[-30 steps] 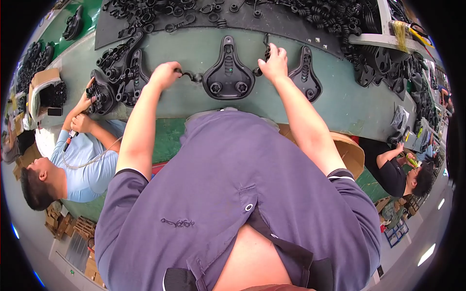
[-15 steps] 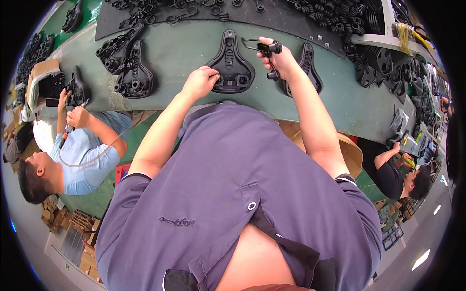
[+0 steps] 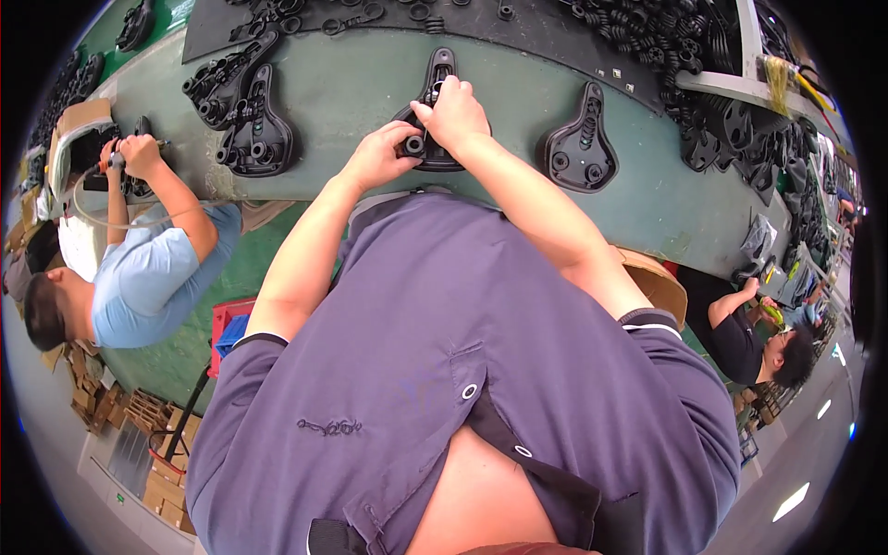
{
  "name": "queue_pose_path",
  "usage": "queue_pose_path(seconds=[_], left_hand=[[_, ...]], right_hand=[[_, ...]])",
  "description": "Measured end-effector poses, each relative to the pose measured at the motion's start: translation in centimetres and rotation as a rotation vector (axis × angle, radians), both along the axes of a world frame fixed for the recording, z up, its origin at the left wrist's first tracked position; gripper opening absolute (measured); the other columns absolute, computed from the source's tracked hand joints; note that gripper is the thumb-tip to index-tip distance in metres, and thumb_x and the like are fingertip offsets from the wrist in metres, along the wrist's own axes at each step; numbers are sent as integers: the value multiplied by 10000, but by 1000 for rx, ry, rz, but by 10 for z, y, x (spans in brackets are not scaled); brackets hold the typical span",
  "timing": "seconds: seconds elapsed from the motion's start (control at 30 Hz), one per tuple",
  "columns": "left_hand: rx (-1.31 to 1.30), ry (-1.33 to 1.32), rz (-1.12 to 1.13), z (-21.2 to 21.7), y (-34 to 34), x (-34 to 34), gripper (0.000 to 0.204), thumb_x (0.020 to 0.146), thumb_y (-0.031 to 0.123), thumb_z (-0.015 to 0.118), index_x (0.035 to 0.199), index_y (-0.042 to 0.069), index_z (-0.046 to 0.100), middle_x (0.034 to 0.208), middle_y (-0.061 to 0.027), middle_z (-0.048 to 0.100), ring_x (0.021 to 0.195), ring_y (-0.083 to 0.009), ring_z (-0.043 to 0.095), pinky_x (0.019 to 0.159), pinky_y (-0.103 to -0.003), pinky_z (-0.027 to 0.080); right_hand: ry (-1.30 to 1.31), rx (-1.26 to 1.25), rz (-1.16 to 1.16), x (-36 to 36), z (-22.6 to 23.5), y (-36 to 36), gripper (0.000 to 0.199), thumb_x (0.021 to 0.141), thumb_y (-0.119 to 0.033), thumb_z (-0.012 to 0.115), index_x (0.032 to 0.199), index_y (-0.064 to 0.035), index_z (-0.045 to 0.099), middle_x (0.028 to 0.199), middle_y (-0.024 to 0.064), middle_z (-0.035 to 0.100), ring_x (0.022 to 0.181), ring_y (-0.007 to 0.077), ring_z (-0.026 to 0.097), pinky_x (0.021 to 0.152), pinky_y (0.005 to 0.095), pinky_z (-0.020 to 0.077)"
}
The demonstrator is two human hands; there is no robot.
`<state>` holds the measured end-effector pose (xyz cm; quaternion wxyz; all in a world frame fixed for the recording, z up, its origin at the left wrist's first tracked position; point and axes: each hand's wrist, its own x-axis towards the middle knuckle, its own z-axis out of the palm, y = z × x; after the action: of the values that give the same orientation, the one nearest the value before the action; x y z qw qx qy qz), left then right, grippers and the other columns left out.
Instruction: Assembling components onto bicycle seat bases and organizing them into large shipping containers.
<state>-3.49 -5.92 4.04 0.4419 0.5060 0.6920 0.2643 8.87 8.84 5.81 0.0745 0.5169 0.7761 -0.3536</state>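
A black bicycle saddle base (image 3: 435,88) lies upside down on the green workbench (image 3: 351,102), right in front of me. My left hand (image 3: 377,155) grips its near rear edge, fingers curled around a small black part. My right hand (image 3: 455,113) presses down on the middle of the same saddle, closed over a dark piece. What sits under the fingers is hidden.
Another saddle base (image 3: 581,148) lies to the right and a stack of them (image 3: 245,116) to the left. Loose black parts (image 3: 666,32) cover the bench's far side. A person in a light blue shirt (image 3: 153,277) works at the left; another person (image 3: 768,338) sits at the right.
Both my hands came together onto the middle saddle; the right hand dropped from holding a black part above it, and the left slid in from the saddle's left edge.
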Motion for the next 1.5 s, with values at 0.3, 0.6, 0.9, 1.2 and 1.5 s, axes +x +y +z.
queue_pose_path(seconds=[0.3,0.6,0.9,1.2,1.5], left_hand=[[56,-68,-51,11,7,-7,542,769,188,862,1257,38,681,1269,-113,681,1085,-316,696,946,-405,575],[89,445,380,-40,57,45,716,913,592,685,1346,23,647,1350,-195,655,1270,-380,598,1096,-516,440],[15,233,477,-61,78,11,609,992,564,614,1288,39,701,1225,-179,723,1156,-353,672,1026,-462,491],[-397,-314,456,-71,18,-23,508,967,292,758,1345,-26,638,1025,-150,772,770,-235,750,636,-372,618],[-209,-7,991,-100,-97,-100,268,1006,94,571,1155,-91,694,938,-204,755,858,-295,766,703,-439,633]], right_hand=[[114,179,170,42,-20,-6,1086,823,-629,779,1592,-18,316,1421,250,541,1295,440,565,1096,559,460],[253,298,119,43,-59,-11,918,843,-557,738,1528,-35,421,1373,235,586,1202,422,615,1071,557,456],[356,276,75,38,-46,18,750,910,-473,710,1472,-22,499,1317,232,633,1203,429,620,1066,535,472],[218,687,18,192,-48,79,487,892,-272,751,1259,35,656,1293,242,664,1243,405,610,1091,501,468],[-59,310,-532,314,-70,61,714,941,-397,735,1518,-58,487,1457,293,556,1345,461,551,1131,511,460]])
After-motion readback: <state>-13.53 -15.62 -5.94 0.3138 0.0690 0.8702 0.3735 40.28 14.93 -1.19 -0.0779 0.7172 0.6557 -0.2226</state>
